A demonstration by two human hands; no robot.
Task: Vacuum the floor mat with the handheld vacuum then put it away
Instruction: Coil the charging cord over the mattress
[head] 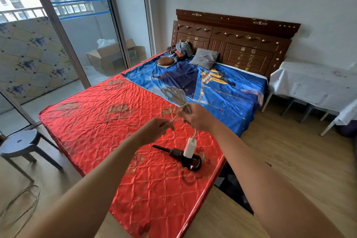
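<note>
Bedroom, with a red quilted mattress lying before a wooden headboard. The black handheld vacuum is lying on the mattress near its right edge. Above it, the right hand is gripping a coiled white cable, whose adapter is hanging down. The left hand is pinching the cable's loose end.

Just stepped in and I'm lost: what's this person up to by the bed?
A person stands by the red mattress, both hands on a white cable: the right hand holds the coiled bundle, the left hand pinches a loose end, and the white adapter dangles below. The black handheld vacuum lies untouched on the mattress. No vacuuming is happening right now.
</note>
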